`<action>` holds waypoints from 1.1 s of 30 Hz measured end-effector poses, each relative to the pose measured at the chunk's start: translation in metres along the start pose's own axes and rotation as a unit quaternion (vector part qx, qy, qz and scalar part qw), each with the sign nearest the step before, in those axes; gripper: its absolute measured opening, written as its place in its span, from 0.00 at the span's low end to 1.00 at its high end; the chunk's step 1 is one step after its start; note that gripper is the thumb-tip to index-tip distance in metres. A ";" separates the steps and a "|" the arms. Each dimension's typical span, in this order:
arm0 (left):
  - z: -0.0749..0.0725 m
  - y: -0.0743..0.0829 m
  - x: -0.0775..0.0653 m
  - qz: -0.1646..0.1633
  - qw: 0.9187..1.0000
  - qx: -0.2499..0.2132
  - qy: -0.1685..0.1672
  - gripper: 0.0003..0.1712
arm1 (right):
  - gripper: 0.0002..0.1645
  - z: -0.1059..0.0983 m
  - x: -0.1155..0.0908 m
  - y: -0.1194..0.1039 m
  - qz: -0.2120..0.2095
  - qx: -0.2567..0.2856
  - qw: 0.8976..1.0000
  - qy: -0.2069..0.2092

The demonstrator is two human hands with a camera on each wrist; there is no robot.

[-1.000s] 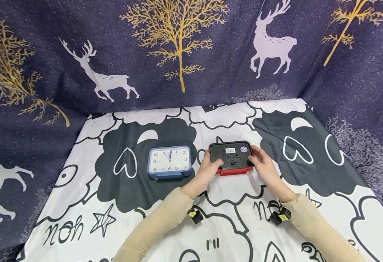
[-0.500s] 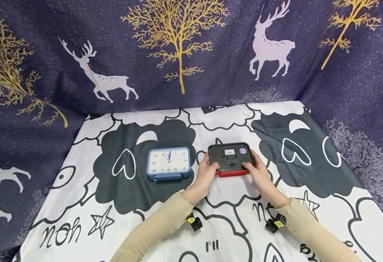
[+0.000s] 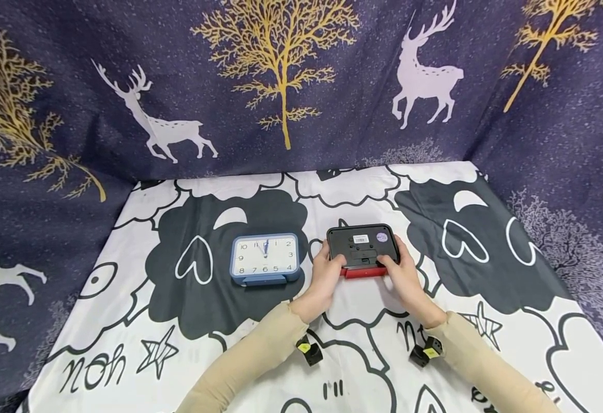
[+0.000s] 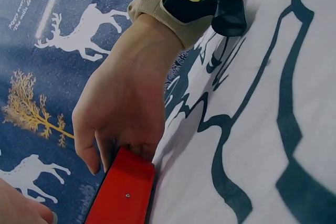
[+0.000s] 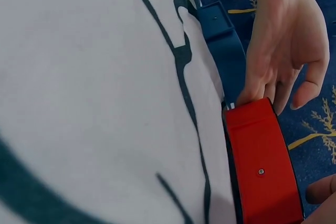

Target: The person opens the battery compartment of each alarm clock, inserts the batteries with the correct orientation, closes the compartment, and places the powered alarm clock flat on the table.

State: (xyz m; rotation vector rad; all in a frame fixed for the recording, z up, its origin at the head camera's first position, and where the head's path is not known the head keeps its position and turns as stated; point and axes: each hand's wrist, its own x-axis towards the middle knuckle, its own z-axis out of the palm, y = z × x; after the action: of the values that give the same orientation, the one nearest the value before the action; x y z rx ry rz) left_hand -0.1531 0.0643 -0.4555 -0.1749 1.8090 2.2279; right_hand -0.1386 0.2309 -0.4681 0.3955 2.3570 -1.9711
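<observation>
Both hands hold a red alarm clock [image 3: 362, 274], its black back turned toward my head. My left hand [image 3: 322, 278] grips the left side, thumb on the lower left of the back. The right hand [image 3: 404, 281] has the right side, its thumb near the catch of the battery cover [image 3: 364, 254]. In the left wrist view the right hand [image 4: 126, 93] shows across the clock's red underside [image 4: 126, 187]. The right wrist view shows the left hand [image 5: 289, 30] at the far end of the red underside [image 5: 260, 156]. Fingers behind the clock are mostly hidden.
A blue alarm clock [image 3: 265, 257] stands to the left of the left hand, white dial facing me. The table wears a black-and-white cartoon cloth [image 3: 177, 355]. Behind it hangs a dark blue curtain [image 3: 332, 126] with deer and trees.
The right thumb has slid left from the clock's right edge onto its back, toward the battery cover. The left thumb has shifted slightly down and left. The blue clock stays put.
</observation>
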 end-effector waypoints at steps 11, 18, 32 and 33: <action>0.002 0.002 -0.001 -0.001 1.000 -0.014 0.007 0.47 | 0.41 0.004 -0.003 -0.008 -0.023 -0.018 0.999 0.046; 0.005 0.005 -0.001 -0.013 1.000 -0.028 0.002 0.46 | 0.40 0.006 -0.004 -0.015 -0.038 -0.032 0.996 0.075; 0.007 0.005 0.000 -0.021 0.998 -0.053 0.027 0.30 | 0.38 0.012 -0.007 -0.023 -0.122 -0.063 0.983 0.124; 0.007 0.006 0.000 -0.022 0.998 -0.052 0.031 0.28 | 0.38 0.013 -0.007 -0.023 -0.128 -0.063 0.982 0.126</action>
State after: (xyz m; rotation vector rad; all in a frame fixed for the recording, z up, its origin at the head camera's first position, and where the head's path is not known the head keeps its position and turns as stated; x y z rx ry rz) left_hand -0.1537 0.0700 -0.4483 -0.3030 1.7020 2.3121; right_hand -0.1384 0.2138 -0.4466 0.3697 2.8021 -1.9588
